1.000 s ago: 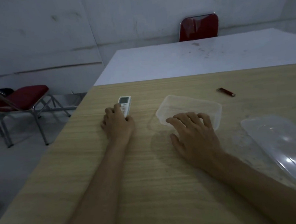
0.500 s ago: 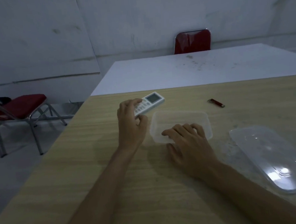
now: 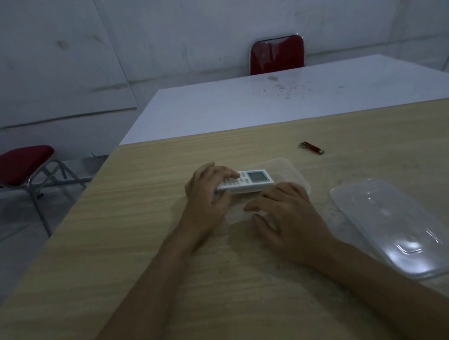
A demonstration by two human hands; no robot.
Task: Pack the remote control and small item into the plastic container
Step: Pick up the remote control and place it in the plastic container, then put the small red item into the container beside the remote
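My left hand (image 3: 209, 191) grips a white remote control (image 3: 253, 180) by its button end and holds it lengthwise over the clear plastic container (image 3: 294, 173), screen pointing right. Whether the remote touches the container's floor I cannot tell. My right hand (image 3: 286, 213) rests with spread fingers on the container's near rim. A small red item (image 3: 312, 148) with a metal end lies on the wooden table (image 3: 170, 252), beyond and to the right of the container.
The clear plastic lid (image 3: 397, 227) lies on the table at the right. A white table (image 3: 279, 98) adjoins the far edge, with a red chair (image 3: 277, 55) behind it. Another red chair (image 3: 18, 166) stands off the table's left side.
My left hand lifted the remote from the table at the left and carried it rightward over the container, turning it sideways. My right hand stayed on the container's near edge.
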